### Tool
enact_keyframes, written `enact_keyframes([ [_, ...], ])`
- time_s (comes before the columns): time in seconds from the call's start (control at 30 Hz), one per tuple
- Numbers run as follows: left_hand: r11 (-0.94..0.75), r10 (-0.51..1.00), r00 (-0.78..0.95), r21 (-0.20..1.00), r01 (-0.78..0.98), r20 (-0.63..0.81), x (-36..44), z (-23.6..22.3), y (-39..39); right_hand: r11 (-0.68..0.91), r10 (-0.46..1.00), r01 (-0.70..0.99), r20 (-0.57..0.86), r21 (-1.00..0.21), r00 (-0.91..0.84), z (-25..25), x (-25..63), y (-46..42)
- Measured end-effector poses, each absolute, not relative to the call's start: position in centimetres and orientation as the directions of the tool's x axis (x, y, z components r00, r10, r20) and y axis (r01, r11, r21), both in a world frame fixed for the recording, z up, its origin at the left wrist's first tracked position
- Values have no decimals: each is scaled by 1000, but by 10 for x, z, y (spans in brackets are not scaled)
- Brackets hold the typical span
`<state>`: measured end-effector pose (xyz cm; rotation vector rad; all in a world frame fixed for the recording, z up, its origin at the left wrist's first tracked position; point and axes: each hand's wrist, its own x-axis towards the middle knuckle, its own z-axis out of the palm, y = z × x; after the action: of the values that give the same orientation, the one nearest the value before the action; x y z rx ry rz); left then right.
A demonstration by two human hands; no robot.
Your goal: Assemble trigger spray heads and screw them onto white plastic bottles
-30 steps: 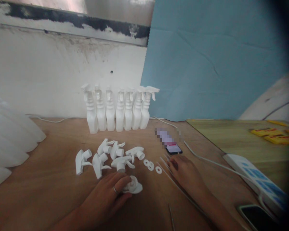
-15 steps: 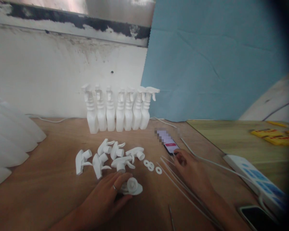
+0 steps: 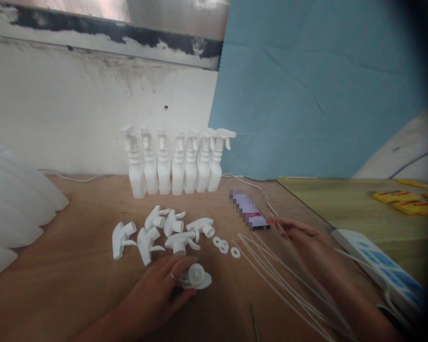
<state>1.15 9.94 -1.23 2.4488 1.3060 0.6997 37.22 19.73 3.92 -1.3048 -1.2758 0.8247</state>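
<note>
My left hand (image 3: 160, 289) rests on the table with its fingers closed around a white trigger sprayer head (image 3: 197, 275), whose round collar faces up. Off to the right, my right hand (image 3: 299, 237) is raised over the tabletop, blurred, with its fingertips pinched on what looks like a thin clear dip tube (image 3: 282, 231). Several more thin tubes (image 3: 271, 270) lie between my hands and run under the right forearm. Beyond the left hand, several loose sprayer heads (image 3: 180, 242) are scattered. Small white ring washers (image 3: 235, 252) lie beside them.
White spray bottles (image 3: 178, 175) with heads on stand in a row against the wall. More white bottles (image 3: 17, 204) lie at left. A phone (image 3: 249, 211), a power strip (image 3: 378, 266) with a cable, yellow packets (image 3: 410, 202) and a thin pointed tool (image 3: 254, 323) are around.
My right hand has moved from the tube ends rightward, past the phone's lower end, uncovering more tubes. My left hand stays in place; the sprayer head's collar has turned to face up.
</note>
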Motion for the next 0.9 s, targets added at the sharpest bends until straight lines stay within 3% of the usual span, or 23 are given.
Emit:
enact_keyframes([
  [0.2,-556,831,471,444,702,295,11,-15,100,333,892,-58,294,-941,345,65,397,202],
  [0.4,-569,822,481,442,694,304,10,-16,100,345,884,-100,287,-933,369,57,373,200],
  [0.63,-558,830,478,467,686,288,11,-15,101,129,991,39,130,-991,19,15,271,153],
  [0.73,-564,825,486,467,682,288,12,-14,100,192,966,67,177,-979,-190,17,237,138],
  [0.9,-596,803,490,437,674,339,11,-13,100,273,925,4,261,-962,-275,23,212,136],
])
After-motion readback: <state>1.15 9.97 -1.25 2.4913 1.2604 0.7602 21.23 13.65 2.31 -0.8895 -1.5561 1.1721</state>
